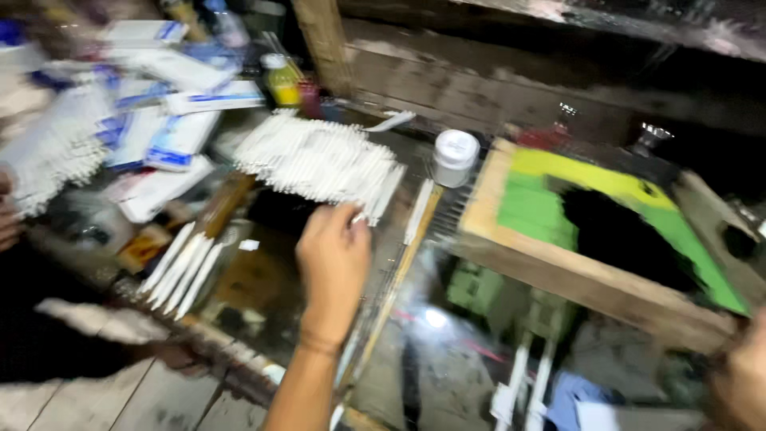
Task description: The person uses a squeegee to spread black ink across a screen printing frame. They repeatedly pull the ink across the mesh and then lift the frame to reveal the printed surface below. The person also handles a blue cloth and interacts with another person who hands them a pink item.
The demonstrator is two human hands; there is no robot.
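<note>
- We're looking down at a pretty cluttered, glossy dark counter (263, 279), and the whole shot is motion-blurred, so small details are mushy.
- Our left hand (333, 259) is stretched out over the middle of the counter, fingers pinched narrow on the near end of one white stick (361, 215), right at the near right corner of the big pile.
- That pile of white sticks (319, 160) lies fanned out toward the far side of the counter, all roughly parallel.
- Our right hand (738, 383) only just pokes in at the near right corner of the picture. It's so blurred and cut off that we can't tell if it's open or holding anything.
- Just right of the pile there's a small white-lidded jar (455, 157), standing upright.
- Next to the jar sits a wooden-framed printing screen (574, 275), with a green and yellow mesh and a big black patch in the middle. It takes up the right part of the counter.
- A smaller row of white sticks (182, 267) lies near the left edge, well apart from the big pile.
- At the far left corner there's a heap of white and blue packets (171, 136), and a yellow bottle (283, 84) behind them.
- Another person's hand (6, 211) shows at the left edge beside more white sticks.
</note>
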